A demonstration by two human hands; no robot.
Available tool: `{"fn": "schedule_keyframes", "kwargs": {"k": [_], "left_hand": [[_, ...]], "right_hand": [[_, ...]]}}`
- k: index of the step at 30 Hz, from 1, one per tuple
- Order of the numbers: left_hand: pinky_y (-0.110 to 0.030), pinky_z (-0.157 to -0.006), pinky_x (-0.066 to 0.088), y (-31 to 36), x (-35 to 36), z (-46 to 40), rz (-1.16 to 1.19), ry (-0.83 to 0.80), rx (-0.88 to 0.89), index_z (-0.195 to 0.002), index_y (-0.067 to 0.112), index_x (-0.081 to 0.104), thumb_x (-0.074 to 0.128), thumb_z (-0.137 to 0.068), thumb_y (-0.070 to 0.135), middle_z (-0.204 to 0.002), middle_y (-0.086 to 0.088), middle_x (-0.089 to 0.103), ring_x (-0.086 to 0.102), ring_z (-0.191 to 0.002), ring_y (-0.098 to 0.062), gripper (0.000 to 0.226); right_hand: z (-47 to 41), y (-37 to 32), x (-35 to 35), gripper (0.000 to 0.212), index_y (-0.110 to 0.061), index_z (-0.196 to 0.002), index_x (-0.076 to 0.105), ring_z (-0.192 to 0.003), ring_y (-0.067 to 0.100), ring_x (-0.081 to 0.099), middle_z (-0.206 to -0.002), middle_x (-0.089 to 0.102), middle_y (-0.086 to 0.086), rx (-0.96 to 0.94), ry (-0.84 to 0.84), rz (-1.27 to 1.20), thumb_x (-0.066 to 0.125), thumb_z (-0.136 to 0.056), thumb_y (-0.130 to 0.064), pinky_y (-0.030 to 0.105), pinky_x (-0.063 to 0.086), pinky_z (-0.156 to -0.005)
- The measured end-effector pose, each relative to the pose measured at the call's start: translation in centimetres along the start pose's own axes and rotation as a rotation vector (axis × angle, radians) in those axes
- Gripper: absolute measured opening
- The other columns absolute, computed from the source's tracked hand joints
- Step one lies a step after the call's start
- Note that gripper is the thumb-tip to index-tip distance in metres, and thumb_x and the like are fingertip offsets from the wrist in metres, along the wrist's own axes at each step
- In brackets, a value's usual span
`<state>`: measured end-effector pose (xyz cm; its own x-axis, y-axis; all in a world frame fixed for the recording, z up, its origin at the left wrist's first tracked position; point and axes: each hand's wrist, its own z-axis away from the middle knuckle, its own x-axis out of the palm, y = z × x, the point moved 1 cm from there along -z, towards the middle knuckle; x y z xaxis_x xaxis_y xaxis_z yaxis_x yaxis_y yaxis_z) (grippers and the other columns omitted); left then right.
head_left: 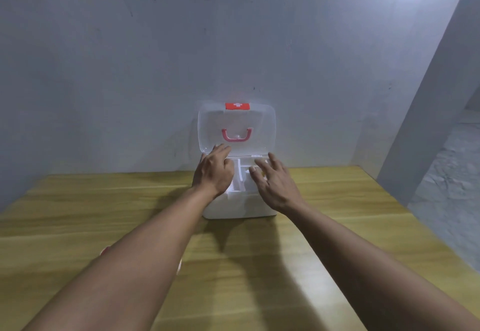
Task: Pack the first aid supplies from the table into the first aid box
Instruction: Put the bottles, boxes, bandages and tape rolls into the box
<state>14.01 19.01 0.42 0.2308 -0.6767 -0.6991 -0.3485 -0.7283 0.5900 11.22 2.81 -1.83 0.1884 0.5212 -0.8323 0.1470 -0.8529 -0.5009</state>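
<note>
A white first aid box (241, 208) stands on the wooden table against the wall. Its clear lid (259, 128) is up, showing a red handle (237, 134) and a red latch with a white cross (237, 106). A white divided tray fills the top of the box. My left hand (214, 171) hovers over the tray's left side, fingers loosely curled near the lid's lower edge. My right hand (275, 182) is over the right side, fingers spread, holding nothing. A small red and white thing (105, 250) peeks out beside my left forearm, mostly hidden.
The wooden table (350, 201) runs from the wall toward me. A grey wall stands right behind the box. A pillar (428, 123) rises at the table's far right corner, and the floor lies beyond the right edge.
</note>
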Motion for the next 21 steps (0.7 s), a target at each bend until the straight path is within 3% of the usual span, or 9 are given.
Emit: {"fn": "schedule_keyframes", "kwargs": {"k": [4, 8, 11, 15, 18, 21], "left_hand": [[-0.043, -0.116, 0.029, -1.3, -2.6, 1.3, -0.014, 0.017, -0.061, -0.136, 0.01, 0.052, 0.032, -0.087, 0.022, -0.147, -0.008, 0.048, 0.041, -0.138, -0.025, 0.054], [-0.038, -0.097, 0.047, -3.4, -6.0, 3.7, -0.061, 0.029, -0.145, -0.11, 0.015, 0.07, 0.036, -0.077, 0.026, -0.122, -0.013, 0.067, 0.059, -0.114, -0.033, 0.049], [-0.034, -0.1, 0.048, -5.4, -8.0, 5.6, -0.094, -0.011, -0.289, -0.112, 0.014, 0.071, 0.053, -0.081, 0.021, -0.122, -0.011, 0.069, 0.062, -0.116, -0.029, 0.036], [-0.033, -0.089, 0.053, -7.7, -9.9, 8.6, -0.185, -0.162, -0.393, -0.095, 0.016, 0.075, 0.062, -0.078, 0.018, -0.103, -0.005, 0.075, 0.067, -0.1, -0.024, 0.022], [-0.033, -0.081, 0.053, -8.7, -10.4, 10.6, -0.196, -0.242, -0.432, -0.086, 0.015, 0.076, 0.068, -0.076, 0.019, -0.092, -0.004, 0.075, 0.068, -0.092, -0.022, 0.013], [-0.032, -0.073, 0.05, -9.1, -9.6, 11.8, -0.198, -0.234, -0.449, -0.09, 0.013, 0.072, 0.072, -0.07, 0.035, -0.095, -0.007, 0.074, 0.068, -0.09, -0.024, 0.03]], "right_hand": [[0.3, -0.3, -0.1, 0.054, -0.025, -0.143, 0.035, -0.147, 0.024, 0.01, -0.161, 0.01, 0.007, -0.027, -0.01, 0.059, 0.022, -0.098, -0.052, 0.043, 0.015, -0.118], [0.8, -1.0, -0.5, 0.049, -0.017, -0.142, 0.036, -0.148, 0.02, 0.003, -0.158, 0.02, 0.012, -0.097, -0.027, 0.16, 0.02, -0.102, -0.04, 0.038, 0.008, -0.118], [1.0, -1.3, -0.6, 0.048, -0.015, -0.143, 0.036, -0.148, 0.027, 0.004, -0.157, 0.024, 0.011, -0.112, -0.041, 0.25, 0.019, -0.103, -0.035, 0.042, 0.009, -0.12], [1.4, -1.5, -0.8, 0.043, -0.013, -0.143, 0.036, -0.148, 0.028, 0.002, -0.155, 0.029, 0.015, -0.12, -0.053, 0.285, 0.022, -0.104, -0.027, 0.039, 0.008, -0.117], [1.2, -1.4, -0.7, 0.046, -0.017, -0.14, 0.04, -0.148, 0.024, 0.002, -0.154, 0.03, 0.015, -0.074, -0.036, 0.206, 0.02, -0.102, -0.035, 0.039, 0.01, -0.117], [1.7, -2.1, -1.0, 0.045, -0.017, -0.142, 0.038, -0.148, 0.025, 0.002, -0.155, 0.028, 0.015, -0.073, -0.057, 0.246, 0.02, -0.104, -0.03, 0.038, 0.009, -0.116]]}}
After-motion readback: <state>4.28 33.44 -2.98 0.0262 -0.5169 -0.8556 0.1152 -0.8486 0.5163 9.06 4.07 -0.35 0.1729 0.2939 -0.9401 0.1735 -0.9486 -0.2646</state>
